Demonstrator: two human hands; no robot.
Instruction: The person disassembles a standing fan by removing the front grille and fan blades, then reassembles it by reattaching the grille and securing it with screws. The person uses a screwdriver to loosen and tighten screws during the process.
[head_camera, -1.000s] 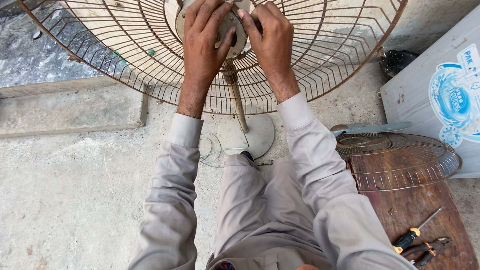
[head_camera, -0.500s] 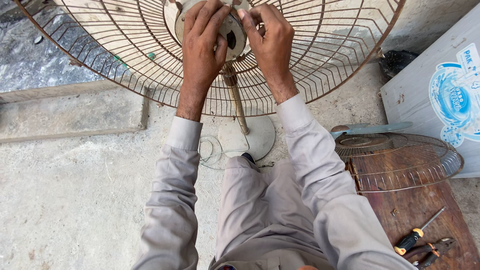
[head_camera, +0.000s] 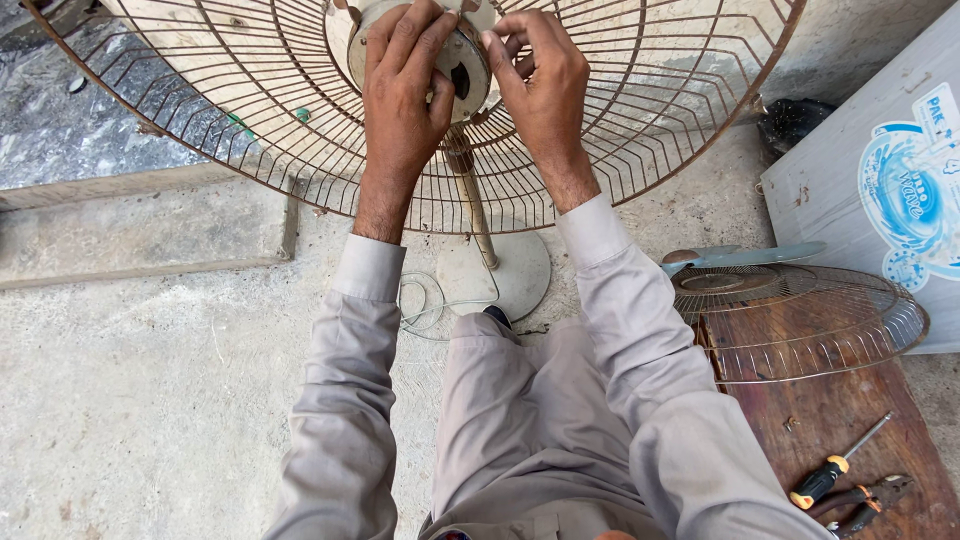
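A rusty wire fan guard (head_camera: 250, 120) stands on a pedestal pole (head_camera: 472, 200) with a round base (head_camera: 520, 275). At its centre sits the pale motor housing (head_camera: 465, 60). My left hand (head_camera: 400, 95) lies flat over the housing and grips it. My right hand (head_camera: 545, 85) is at the housing's right side, fingertips pinched against its edge; whether they hold a small part is hidden.
A second wire fan guard (head_camera: 800, 320) and a fan blade (head_camera: 745, 257) lie on a wooden board (head_camera: 850, 420) at right. A screwdriver (head_camera: 835, 465) and pliers (head_camera: 865, 497) rest on it. A white panel (head_camera: 880, 170) leans behind. A cable (head_camera: 425, 300) coils by the base.
Both hands have shifted slightly on the motor housing; the right fingers have closed nearer its edge. The view has tilted a little.
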